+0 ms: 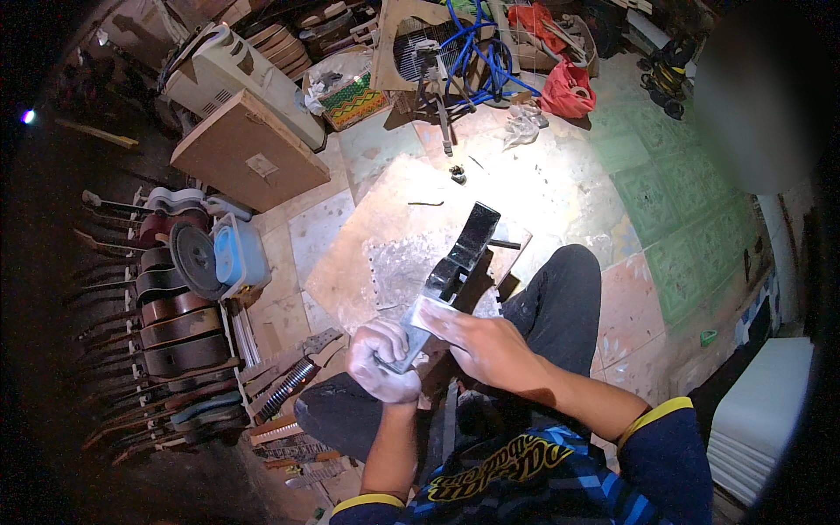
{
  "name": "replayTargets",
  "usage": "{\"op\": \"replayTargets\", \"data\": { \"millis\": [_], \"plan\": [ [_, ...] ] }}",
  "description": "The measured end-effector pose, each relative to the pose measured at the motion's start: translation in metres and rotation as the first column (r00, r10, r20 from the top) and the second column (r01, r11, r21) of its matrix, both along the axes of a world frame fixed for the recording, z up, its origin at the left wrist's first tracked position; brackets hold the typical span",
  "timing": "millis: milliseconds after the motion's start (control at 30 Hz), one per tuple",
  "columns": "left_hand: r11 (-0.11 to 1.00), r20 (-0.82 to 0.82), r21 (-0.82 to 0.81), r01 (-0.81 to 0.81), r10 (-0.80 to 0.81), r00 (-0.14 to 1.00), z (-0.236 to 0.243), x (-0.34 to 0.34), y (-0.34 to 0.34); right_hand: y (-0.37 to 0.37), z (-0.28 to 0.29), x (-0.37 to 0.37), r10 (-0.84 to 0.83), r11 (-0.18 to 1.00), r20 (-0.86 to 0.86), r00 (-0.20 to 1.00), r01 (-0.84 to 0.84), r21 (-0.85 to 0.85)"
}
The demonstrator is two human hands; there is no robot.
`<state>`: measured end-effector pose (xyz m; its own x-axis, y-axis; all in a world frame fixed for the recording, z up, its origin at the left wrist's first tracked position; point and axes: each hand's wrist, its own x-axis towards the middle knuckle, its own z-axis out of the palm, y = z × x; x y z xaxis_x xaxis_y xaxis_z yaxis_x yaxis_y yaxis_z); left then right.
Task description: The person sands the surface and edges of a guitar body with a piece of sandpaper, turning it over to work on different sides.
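A long, narrow glossy black piece [472, 234] slants up and away in front of me, with a dark notch midway and a short rod sticking out on its right. Its near end is dulled to grey. My left hand [380, 360], coated in white dust, is closed around that grey end. My right hand [477, 346] presses a folded whitish sheet [431, 313] against the piece just past the left hand. Whether the sheet is paper or cloth I cannot tell. Below the piece lies a dusty grey mat [389, 267] on a brown board [350, 254].
My bent knee [564, 276] is close on the right. Several guitar bodies [175, 306] stand racked at the left, beside a blue tub [238, 254]. Farther off are a boxy board [249, 157], a clamp [430, 79], blue hose [490, 66] and a red bag [569, 90].
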<state>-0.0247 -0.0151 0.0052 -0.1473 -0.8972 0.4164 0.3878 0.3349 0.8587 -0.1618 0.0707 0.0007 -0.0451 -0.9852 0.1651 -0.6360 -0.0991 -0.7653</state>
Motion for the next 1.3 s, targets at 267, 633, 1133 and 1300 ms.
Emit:
{"op": "replayTargets", "data": {
  "millis": [267,633,1133,1300],
  "plan": [
    [0.998,-0.014,0.019,0.053,-0.052,0.999,-0.001,0.005,-0.005,0.000,0.004,0.001,-0.008,0.997,-0.094,0.996,0.015,0.071],
    [0.994,-0.023,-0.016,0.112,-0.113,0.993,-0.006,0.002,0.012,0.020,-0.011,0.002,-0.005,1.000,0.184,0.983,0.002,0.015],
    [0.960,0.056,-0.279,-0.041,0.058,0.997,-0.002,0.000,0.056,-0.007,0.028,-0.024,0.286,0.941,0.010,0.958,-0.283,0.185],
    [0.958,0.069,-0.280,-0.059,0.081,0.994,-0.002,-0.001,0.054,0.000,0.044,-0.018,0.478,0.870,0.500,0.722,-0.467,-0.156]
  ]
}}
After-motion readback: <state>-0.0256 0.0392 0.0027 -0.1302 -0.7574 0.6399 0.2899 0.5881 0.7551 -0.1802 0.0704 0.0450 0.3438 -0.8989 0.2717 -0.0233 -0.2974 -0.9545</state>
